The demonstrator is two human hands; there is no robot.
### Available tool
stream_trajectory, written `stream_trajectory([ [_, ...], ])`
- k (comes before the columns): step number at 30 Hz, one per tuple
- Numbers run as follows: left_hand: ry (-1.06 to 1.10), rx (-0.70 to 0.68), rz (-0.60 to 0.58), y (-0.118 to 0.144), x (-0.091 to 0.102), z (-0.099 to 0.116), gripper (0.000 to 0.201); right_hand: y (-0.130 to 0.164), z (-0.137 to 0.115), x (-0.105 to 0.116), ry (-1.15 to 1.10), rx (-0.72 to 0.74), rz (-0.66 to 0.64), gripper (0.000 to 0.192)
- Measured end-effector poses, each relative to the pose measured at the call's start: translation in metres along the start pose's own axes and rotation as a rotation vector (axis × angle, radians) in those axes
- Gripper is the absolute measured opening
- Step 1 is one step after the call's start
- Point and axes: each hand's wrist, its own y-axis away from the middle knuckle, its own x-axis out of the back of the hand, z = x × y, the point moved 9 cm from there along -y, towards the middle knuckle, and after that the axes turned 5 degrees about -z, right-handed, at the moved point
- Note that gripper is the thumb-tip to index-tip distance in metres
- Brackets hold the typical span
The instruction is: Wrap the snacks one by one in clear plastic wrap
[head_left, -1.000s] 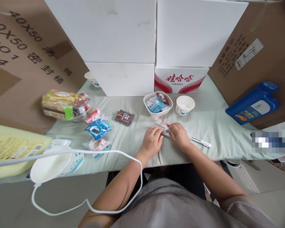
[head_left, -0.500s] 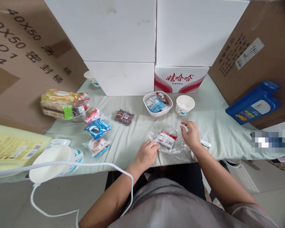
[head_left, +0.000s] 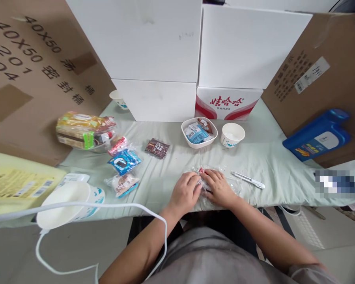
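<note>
We are now bringing our right hand (head_left: 218, 188) back beside our left hand (head_left: 185, 192), both pressing closed on the clear packet (head_left: 205, 178) just left of the white knife (head_left: 248, 180).

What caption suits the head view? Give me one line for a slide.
Both hands, left hand and right hand, press a clear plastic bag on the cloth-covered table.

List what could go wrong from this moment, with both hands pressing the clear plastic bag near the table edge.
The left hand and right hand press the crinkled clear plastic bag close to the front edge of the pale green tablecloth; it might slide off. The white pen-shaped tool lies just beside the right hand and could get knocked.
</note>
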Motion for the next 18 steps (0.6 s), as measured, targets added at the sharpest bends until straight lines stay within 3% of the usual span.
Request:
stream_trajectory([
  [4,-0.165,0.145,-0.066,0.014,-0.024,-0.034,0.028,0.007,0.033,0.026,-0.129,-0.082,0.059,0.059],
  [8,-0.148,0.119,-0.088,0.019,-0.028,-0.035,0.02,0.009,0.092,0.069,-0.206,-0.315,0.27,0.045],
  [11,-0.145,0.106,-0.101,0.017,-0.027,-0.033,0.015,-0.007,0.117,0.107,-0.237,-0.407,0.484,0.042],
  [14,-0.14,0.097,-0.104,0.017,-0.028,-0.033,0.015,-0.052,0.104,0.138,-0.163,-0.328,0.585,0.042],
  [18,-0.134,0.101,-0.088,0.019,-0.03,-0.036,0.016,-0.141,0.058,0.141,0.124,-0.137,0.402,0.035],
])
